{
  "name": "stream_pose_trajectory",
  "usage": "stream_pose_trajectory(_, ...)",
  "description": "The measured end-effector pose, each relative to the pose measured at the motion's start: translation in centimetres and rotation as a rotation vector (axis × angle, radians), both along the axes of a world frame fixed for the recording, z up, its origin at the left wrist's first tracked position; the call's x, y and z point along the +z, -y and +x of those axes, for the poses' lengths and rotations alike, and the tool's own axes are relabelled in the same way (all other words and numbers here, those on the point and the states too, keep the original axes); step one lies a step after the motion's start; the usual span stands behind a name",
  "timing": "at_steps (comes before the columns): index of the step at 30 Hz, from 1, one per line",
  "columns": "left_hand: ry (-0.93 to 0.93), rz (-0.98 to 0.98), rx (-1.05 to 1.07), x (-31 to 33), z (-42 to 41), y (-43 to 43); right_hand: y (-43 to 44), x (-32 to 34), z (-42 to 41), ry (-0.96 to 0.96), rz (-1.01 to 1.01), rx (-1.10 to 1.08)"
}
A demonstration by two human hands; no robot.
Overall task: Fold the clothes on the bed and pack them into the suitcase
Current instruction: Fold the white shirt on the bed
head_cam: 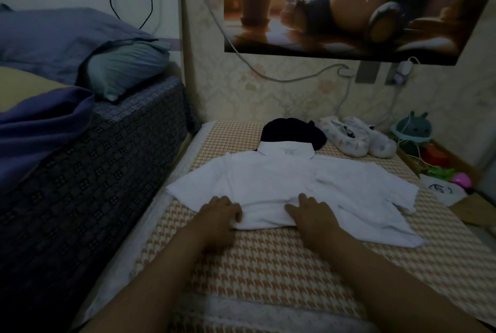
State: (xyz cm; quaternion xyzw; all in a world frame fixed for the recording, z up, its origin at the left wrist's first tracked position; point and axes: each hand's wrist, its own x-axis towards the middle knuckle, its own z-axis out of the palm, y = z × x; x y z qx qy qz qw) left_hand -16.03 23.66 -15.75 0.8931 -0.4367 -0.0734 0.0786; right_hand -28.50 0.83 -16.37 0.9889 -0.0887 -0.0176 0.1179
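and here we are over the bed (268, 265), its orange-and-cream checked cover filling the lower view. the white shirt (281, 179) lies spread flat across it, collar pointing away toward the wall, both short sleeves fanned out to the sides. the left hand (218, 212) is down at the shirt's near edge, fingers curled in and gripping the doubled-up hem. the right hand (312, 213) sits just beside it on the same edge, fingers stretched out and a little apart, palm pressing flat on the fabric and holding nothing. the shirt's right-side tail trails loose toward the near right, clear of both hands.

just beyond the collar, touching it, a dark garment (292, 131) sits in a heap on the cover. to its right, a pair of pale patterned slippers (357, 138) rest near the wall. further right, a round green toy (414, 128) and a white bag (440, 190) sit off the bed's edge. on the left a raised mattress (107, 158) carries a grey-green pillow (126, 69) and a blue blanket (40, 128). a big poster (349, 5) hangs on the wall above.
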Motion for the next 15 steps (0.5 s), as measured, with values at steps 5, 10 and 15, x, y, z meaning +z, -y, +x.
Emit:
stream_pose_trajectory(5, 0.018, 0.111, 0.094, 1.4, 1.5, 0.5, 0.2, 0.8, -0.9, -0.061, 0.243, 0.022)
stream_pose_trajectory(10, -0.089, 0.51, 0.245, 3.9, 2.0, -1.4, -3.1, 3.4, -1.6, -0.154, 0.746, 0.13)
stream_pose_trajectory(15, -0.153, 0.644, 0.2, 5.0, 0.9, -0.2, -1.3, 4.3, -2.9, 0.057, 0.886, 0.074)
